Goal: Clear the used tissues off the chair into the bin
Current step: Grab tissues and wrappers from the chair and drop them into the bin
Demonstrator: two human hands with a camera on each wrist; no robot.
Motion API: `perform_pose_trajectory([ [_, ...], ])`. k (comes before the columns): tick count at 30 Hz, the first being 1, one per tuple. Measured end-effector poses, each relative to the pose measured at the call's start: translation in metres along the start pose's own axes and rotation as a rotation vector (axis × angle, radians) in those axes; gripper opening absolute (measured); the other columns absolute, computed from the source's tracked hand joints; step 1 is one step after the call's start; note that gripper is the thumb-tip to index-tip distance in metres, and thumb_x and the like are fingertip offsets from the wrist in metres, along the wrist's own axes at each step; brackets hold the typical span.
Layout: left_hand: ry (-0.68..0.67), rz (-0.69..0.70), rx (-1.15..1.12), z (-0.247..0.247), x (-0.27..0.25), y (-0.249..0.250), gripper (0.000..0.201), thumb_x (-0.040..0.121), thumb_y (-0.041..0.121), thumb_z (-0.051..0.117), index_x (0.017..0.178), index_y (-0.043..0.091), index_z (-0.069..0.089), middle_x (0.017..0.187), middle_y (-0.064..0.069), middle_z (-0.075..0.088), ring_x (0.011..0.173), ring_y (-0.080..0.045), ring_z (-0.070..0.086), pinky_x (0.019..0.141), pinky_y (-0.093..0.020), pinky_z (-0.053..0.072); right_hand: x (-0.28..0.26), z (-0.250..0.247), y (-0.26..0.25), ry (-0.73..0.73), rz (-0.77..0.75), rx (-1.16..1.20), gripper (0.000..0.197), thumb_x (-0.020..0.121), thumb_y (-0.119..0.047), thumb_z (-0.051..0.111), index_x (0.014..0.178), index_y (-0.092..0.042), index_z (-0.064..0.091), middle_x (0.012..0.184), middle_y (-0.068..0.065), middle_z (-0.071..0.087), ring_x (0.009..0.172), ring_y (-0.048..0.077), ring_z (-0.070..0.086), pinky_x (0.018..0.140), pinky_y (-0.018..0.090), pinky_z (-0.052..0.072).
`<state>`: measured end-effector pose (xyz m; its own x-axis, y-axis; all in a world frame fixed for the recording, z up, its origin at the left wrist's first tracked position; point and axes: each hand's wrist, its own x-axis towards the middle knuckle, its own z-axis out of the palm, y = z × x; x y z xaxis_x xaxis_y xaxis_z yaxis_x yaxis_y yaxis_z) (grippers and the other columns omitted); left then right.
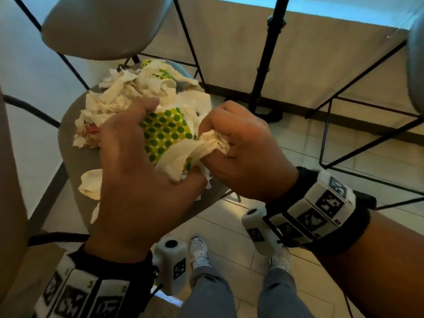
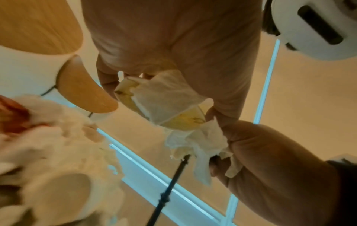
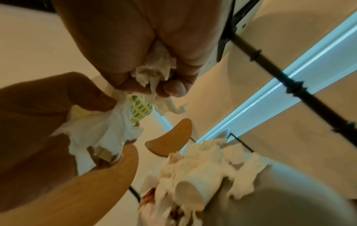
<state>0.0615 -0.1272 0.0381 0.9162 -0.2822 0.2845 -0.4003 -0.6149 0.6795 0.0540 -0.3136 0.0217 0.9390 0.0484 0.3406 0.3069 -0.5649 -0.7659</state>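
A heap of crumpled white tissues (image 1: 124,95) covers the grey chair seat (image 1: 73,157). Just above its front part, my left hand (image 1: 135,161) grips a yellow napkin with green dots (image 1: 165,131) together with white tissue. My right hand (image 1: 238,143) is a fist around a wad of white tissue (image 1: 213,143), touching the left hand's bundle. The left wrist view shows my left hand's fingers (image 2: 108,82) curled round tissue and napkin (image 2: 164,99). The right wrist view shows tissue (image 3: 156,67) squeezed in my right hand (image 3: 146,45). No bin is in view.
A white paper cup (image 3: 195,180) lies in the heap, with something red (image 1: 91,129) at its left edge. The chair back (image 1: 103,26) rises behind. A black pole (image 1: 263,65) and wire legs (image 1: 367,138) stand right. My shoes (image 1: 199,251) are on the tiled floor.
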Motion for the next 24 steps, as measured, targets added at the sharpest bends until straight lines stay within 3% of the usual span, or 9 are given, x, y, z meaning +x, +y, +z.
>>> perform_pose_trajectory([
  [2,-0.066,0.068,-0.02,0.022,0.009,0.018,0.096,0.069,0.039,0.086,0.148,0.014,0.038,0.142,-0.002,0.035,0.131,-0.015,0.044,0.101,-0.039,0.052,-0.016,-0.029,0.009,0.055,0.062,-0.012,0.019,0.087,-0.037,0.069,0.095,-0.02,0.064,0.094,0.0,0.059,0.08,0.01,0.053,0.066,0.014,0.041],
  [5,-0.235,0.104,-0.098,0.085,0.012,0.049,0.094,0.068,0.045,0.08,0.148,0.022,0.037,0.136,0.002,0.036,0.123,-0.013,0.047,0.097,-0.03,0.05,-0.063,-0.076,0.041,0.115,0.253,-0.024,0.016,0.087,-0.034,0.071,0.088,-0.019,0.062,0.085,0.0,0.062,0.075,0.011,0.056,0.062,0.017,0.043],
  [7,-0.407,0.097,-0.137,0.144,0.004,0.065,0.093,0.066,0.049,0.076,0.147,0.03,0.036,0.131,0.005,0.037,0.12,-0.016,0.048,0.097,-0.034,0.05,-0.112,-0.101,0.076,0.142,0.459,0.032,0.012,0.087,-0.025,0.074,0.088,-0.016,0.065,0.081,-0.001,0.065,0.073,0.01,0.06,0.061,0.019,0.047],
  [10,-0.759,0.041,-0.166,0.25,-0.019,0.075,0.095,0.066,0.055,0.075,0.148,0.042,0.029,0.133,0.006,0.038,0.123,-0.021,0.049,0.103,-0.043,0.049,-0.199,-0.118,0.147,0.168,0.796,0.035,0.008,0.087,-0.028,0.072,0.084,-0.028,0.064,0.076,-0.002,0.069,0.069,0.014,0.065,0.062,0.035,0.054],
  [13,-1.078,-0.042,-0.089,0.36,-0.049,0.073,0.101,0.069,0.051,0.081,0.152,0.045,0.024,0.139,0.002,0.041,0.128,-0.02,0.049,0.108,-0.037,0.045,-0.283,-0.117,0.222,0.174,1.094,0.049,0.018,0.082,-0.029,0.066,0.091,-0.013,0.07,0.083,0.007,0.072,0.077,0.022,0.068,0.071,0.049,0.057],
  [16,-1.31,-0.126,-0.017,0.455,-0.077,0.063,0.105,0.066,0.054,0.083,0.153,0.043,0.024,0.144,-0.006,0.048,0.127,-0.026,0.056,0.104,-0.045,0.052,-0.346,-0.11,0.285,0.154,1.372,0.149,0.022,0.085,-0.024,0.063,0.091,-0.002,0.063,0.081,0.024,0.066,0.066,0.032,0.061,0.066,0.053,0.055],
  [19,-1.409,-0.193,0.036,0.53,-0.094,0.05,0.112,0.057,0.062,0.077,0.154,0.042,0.025,0.146,-0.007,0.052,0.121,-0.027,0.062,0.098,-0.046,0.057,-0.384,-0.105,0.34,0.133,1.516,0.222,0.026,0.08,-0.029,0.062,0.089,-0.005,0.063,0.077,0.022,0.066,0.064,0.032,0.061,0.062,0.052,0.056],
  [22,-1.431,-0.228,0.071,0.581,-0.105,0.034,0.103,0.072,0.053,0.08,0.158,0.036,0.025,0.15,-0.004,0.053,0.128,-0.024,0.058,0.106,-0.035,0.048,-0.402,-0.101,0.39,0.214,1.596,0.308,0.024,0.069,-0.031,0.066,0.081,-0.011,0.066,0.074,0.018,0.069,0.063,0.029,0.064,0.058,0.047,0.056],
  [24,-1.394,-0.279,0.051,0.601,-0.108,0.022,0.1,0.082,0.055,0.075,0.161,0.037,0.017,0.151,0.005,0.05,0.131,-0.019,0.055,0.104,-0.029,0.044,-0.404,-0.099,0.416,0.312,1.626,0.372,0.019,0.071,-0.028,0.071,0.085,-0.015,0.068,0.08,0.012,0.072,0.071,0.03,0.07,0.06,0.04,0.059],
])
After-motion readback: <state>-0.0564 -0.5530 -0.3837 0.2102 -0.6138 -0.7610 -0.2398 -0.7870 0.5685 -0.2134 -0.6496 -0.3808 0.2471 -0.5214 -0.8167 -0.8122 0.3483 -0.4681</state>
